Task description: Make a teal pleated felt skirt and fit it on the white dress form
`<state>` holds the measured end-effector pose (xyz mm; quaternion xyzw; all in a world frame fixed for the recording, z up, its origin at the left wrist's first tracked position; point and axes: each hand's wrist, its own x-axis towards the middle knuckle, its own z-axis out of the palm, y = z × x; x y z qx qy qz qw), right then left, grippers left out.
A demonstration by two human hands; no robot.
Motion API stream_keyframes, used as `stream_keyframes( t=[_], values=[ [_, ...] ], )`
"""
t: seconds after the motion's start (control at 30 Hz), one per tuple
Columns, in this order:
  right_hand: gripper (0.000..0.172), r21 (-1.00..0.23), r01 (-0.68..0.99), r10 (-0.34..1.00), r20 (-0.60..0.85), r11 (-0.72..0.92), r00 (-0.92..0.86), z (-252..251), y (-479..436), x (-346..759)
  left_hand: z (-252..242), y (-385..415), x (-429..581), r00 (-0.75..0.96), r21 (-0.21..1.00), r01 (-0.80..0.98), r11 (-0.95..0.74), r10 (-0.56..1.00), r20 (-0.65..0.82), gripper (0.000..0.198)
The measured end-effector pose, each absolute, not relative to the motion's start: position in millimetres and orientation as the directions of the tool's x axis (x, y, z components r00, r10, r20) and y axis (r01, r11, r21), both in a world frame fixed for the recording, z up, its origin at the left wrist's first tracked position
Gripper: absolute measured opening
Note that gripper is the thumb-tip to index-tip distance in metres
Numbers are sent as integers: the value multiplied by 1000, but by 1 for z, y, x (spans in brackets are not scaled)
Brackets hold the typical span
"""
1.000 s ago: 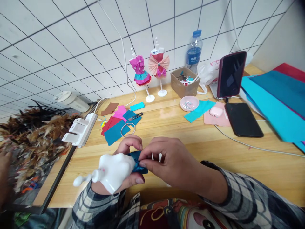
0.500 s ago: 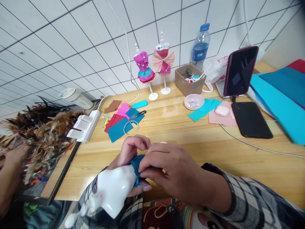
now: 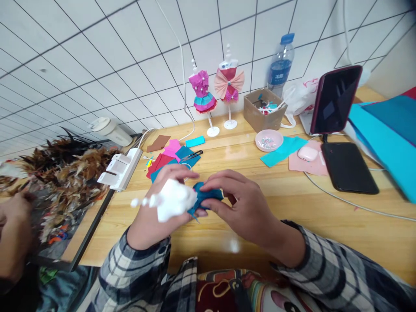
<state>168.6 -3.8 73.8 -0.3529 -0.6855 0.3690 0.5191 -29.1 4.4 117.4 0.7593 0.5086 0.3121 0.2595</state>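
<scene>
A small white mannequin (image 3: pixel 173 201) lies on its side across my left hand (image 3: pixel 152 221), its knobbed neck pointing left. My left hand is closed round it from below and behind. Dark teal crepe paper (image 3: pixel 209 196) wraps the mannequin's lower end. My right hand (image 3: pixel 251 208) pinches that paper between thumb and fingers. The mannequin's stand is hidden from view. Behind my left hand are teal, red (image 3: pixel 160 165), pink (image 3: pixel 172 148) and brown paper pieces, with black thread snips (image 3: pixel 192 155) on top.
Two dressed mannequins (image 3: pixel 203 93) stand at the back beside a cardboard box (image 3: pixel 260 121), a water bottle (image 3: pixel 280 65) and a pink bead dish (image 3: pixel 269 145). Phones (image 3: pixel 352 169), a cable and teal sheets lie right. Left are a power strip (image 3: pixel 125 169), feathers (image 3: pixel 81 173) and another person's hand (image 3: pixel 14 216).
Both hands have lifted forward, away from my lap, with the mannequin. It has turned in my left hand, and more of the teal paper shows. The view has shifted slightly left.
</scene>
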Motion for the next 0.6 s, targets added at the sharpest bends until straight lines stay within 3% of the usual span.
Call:
stream_keyframes(
  t=[0.1, 0.23, 0.43, 0.53, 0.6],
  values=[
    [4, -866, 143, 877, 465, 480, -124, 69, 4, 166, 121, -1, -26, 231, 668, 679, -305, 952, 201, 39],
    [12, -835, 126, 844, 524, 536, -116, 72, 12, 172, 124, 2, -28, 217, 737, 629, -246, 966, 138, 38],
    [17, -747, 225, 773, 555, 626, -308, 79, 27, 175, 139, 10, -33, 297, 775, 604, -186, 955, -2, 36],
    [17, -770, 210, 781, 514, 602, -355, 79, 34, 173, 137, 7, -29, 332, 790, 590, -164, 942, -52, 33],
    [11, -818, 190, 812, 453, 543, -369, 82, 37, 176, 132, 4, -27, 362, 853, 503, -141, 930, -60, 43]
  ],
)
